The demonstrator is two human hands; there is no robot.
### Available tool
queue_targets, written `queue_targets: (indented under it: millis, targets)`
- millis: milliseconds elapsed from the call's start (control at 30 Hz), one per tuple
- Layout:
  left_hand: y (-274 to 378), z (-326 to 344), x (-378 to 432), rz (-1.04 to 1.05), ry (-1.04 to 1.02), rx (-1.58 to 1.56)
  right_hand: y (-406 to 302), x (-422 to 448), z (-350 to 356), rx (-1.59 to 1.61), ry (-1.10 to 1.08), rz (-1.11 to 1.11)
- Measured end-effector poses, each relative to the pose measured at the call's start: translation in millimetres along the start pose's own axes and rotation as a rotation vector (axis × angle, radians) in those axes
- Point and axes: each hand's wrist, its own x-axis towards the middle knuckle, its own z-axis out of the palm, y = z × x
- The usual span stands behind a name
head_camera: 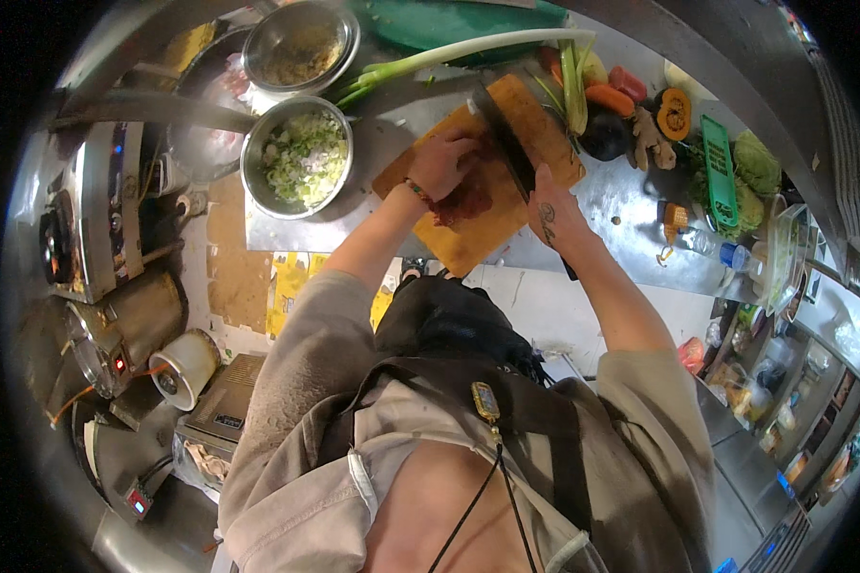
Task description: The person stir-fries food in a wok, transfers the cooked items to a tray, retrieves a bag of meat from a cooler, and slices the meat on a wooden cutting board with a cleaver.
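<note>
Dark red raw meat (466,205) lies on an orange-brown cutting board (463,251), set at an angle on the steel table. My left hand (443,166), with a beaded bracelet at the wrist, presses on the meat with bent fingers and hides part of it. In my right hand (553,211) is a large knife (503,132) with a broad dark blade. The blade slants across the board to the right of my left fingers, its far end pointing away from me. Below my right hand the handle's dark end sticks out.
Left of the board stands a steel bowl of chopped scallions (304,159), with stacked steel bowls (297,50) behind. A long scallion (466,49) crosses beyond the board. To the right are a carrot (609,99), ginger (651,140), cut pumpkin (674,114), a green grater (719,170) and a plastic bottle (717,247).
</note>
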Motion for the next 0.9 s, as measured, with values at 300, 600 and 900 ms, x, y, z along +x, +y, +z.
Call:
queue_targets:
  millis: [300,600,900]
  targets:
    - [-27.4,20.8,-1.1,-0.057,-0.013,0.251,27.6,42.9,17.0,-0.674,-0.065,-0.157]
    - [53.8,-63.4,73.4,0.421,-0.168,0.511,22.3,21.9,1.9,-0.080,0.014,-0.056]
    - [55.7,-47.4,137.6,0.503,-0.969,0.552,72.1,46.4,-3.6,-0.625,0.129,-0.486]
